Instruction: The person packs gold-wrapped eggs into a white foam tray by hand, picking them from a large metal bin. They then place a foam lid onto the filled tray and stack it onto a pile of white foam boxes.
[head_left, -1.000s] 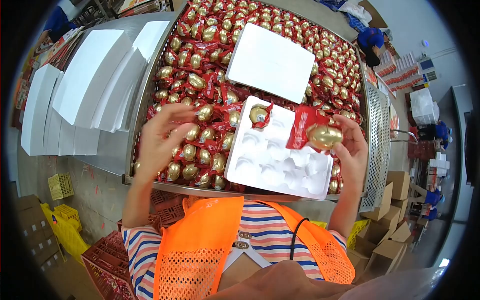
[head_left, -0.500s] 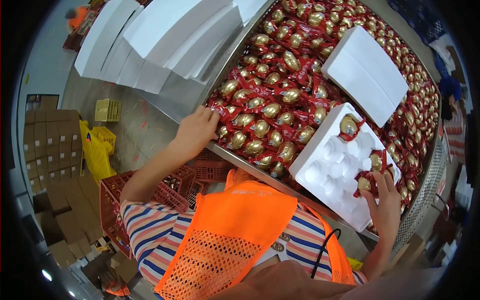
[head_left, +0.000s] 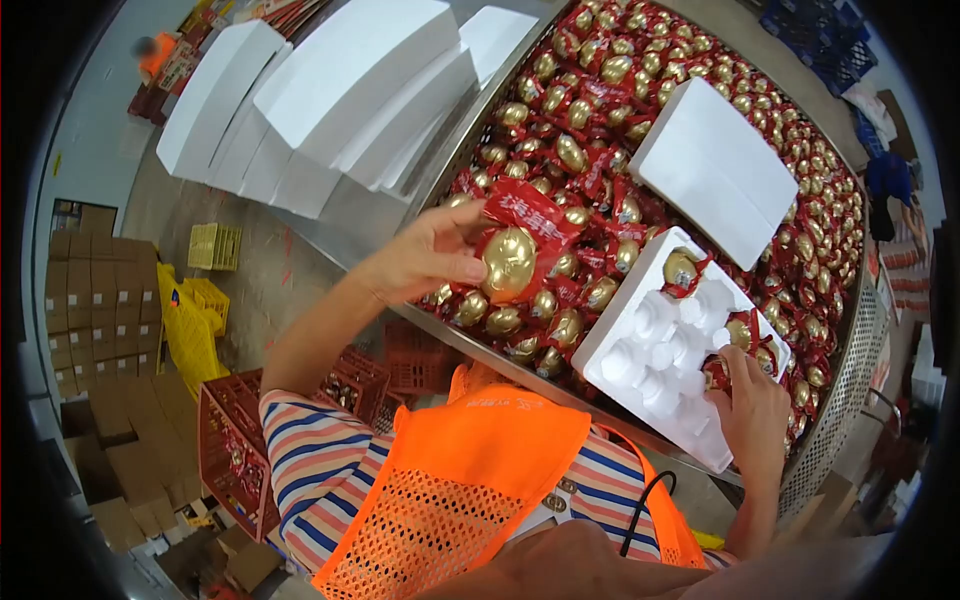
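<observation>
My left hand [head_left: 428, 255] pinches a gold egg in a red wrapper [head_left: 509, 262], raised above a large metal tray [head_left: 455, 345] heaped with similar wrapped eggs [head_left: 570, 152]. At the right, my right hand [head_left: 750, 400] has its fingers around another wrapped egg [head_left: 717, 373] at a cup of the white foam tray [head_left: 610, 345]. The foam tray rests on the heap, with other eggs in its upper and right cups and several bare cups at the left and bottom. A closed white foam piece [head_left: 715, 170] lies just above it.
White foam boxes [head_left: 350, 75] are stacked at the upper left on a metal surface. Red crates [head_left: 235, 440] stand at the lower left, near yellow crates [head_left: 213, 247] and cardboard boxes [head_left: 105, 290]. Other people are partly visible at the far left and right edges.
My left hand has moved right from the metal tray's edge and has lifted a wrapped egg. My right hand has shifted slightly left and down with its egg, now lower in the foam tray.
</observation>
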